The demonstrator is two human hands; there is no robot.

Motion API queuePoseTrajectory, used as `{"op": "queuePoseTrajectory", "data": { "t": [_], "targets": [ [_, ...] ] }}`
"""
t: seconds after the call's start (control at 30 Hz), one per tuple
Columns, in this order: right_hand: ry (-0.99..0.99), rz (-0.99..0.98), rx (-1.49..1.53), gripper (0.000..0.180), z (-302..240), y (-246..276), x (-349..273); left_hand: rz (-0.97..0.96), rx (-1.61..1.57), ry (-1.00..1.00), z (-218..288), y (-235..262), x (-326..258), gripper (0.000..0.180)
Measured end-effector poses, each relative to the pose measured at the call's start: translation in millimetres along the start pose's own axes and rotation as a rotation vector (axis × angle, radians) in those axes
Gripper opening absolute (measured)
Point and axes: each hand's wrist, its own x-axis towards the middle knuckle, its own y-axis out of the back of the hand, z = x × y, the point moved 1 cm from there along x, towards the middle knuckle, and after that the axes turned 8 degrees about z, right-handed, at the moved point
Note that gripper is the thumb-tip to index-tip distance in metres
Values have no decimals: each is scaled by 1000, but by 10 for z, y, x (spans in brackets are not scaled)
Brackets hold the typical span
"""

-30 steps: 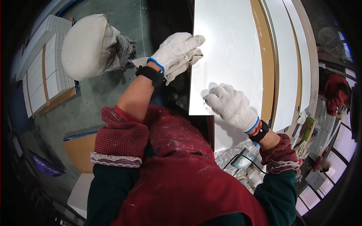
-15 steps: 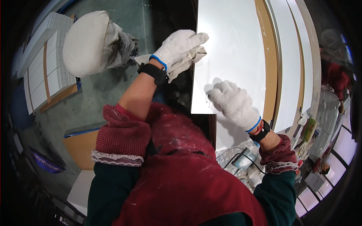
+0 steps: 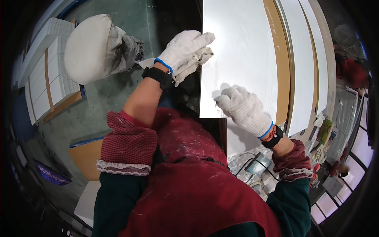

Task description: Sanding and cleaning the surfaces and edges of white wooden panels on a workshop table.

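A large white panel lies flat in front of me. My left hand, in a white knit glove with a blue cuff, is at its left edge. It is closed on a pale cloth that hangs below the fingers, and the fingertips reach onto the panel. Near the panel's front corner, my gloved right hand rests with curled fingers. Whatever those fingers may hold is hidden, though a small dark mark shows beside them.
More white boards with brown edges lie to the right. A white padded stool stands at the left, before stacked white boards. Tools and a cable lie beside my right forearm. Another person in red is at far right.
Both hands keep nearly the same places and grips. The whole view has shifted slightly, and the person in red at the far right has moved a little.
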Motion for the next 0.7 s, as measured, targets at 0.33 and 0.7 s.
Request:
{"op": "queuePoseTrajectory", "data": {
  "t": [0.33,0.7],
  "targets": [
    [-45,-78,9,23,37,46,71,52,198,-4,110,22,-44,52],
    [-73,-41,-4,19,26,62,95,22,109,0,69,-2,-47,49]
  ]
}}
